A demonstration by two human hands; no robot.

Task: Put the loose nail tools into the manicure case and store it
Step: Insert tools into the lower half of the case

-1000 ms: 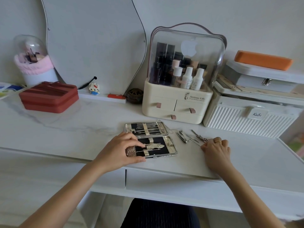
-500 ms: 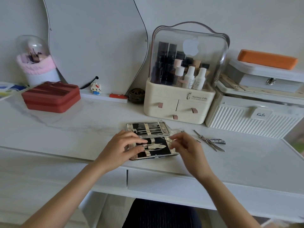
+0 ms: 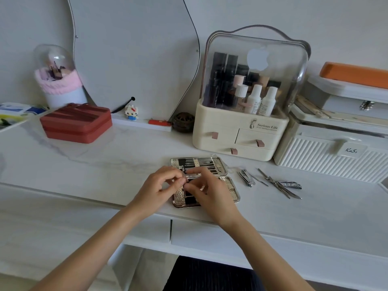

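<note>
Both hands, left hand and right hand, now pinch a small tool over the open manicure case, clippers lying beside.

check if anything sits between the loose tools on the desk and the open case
Nothing visible does. The nail clipper and scissors lie on bare desk just right of the open manicure case.
</note>
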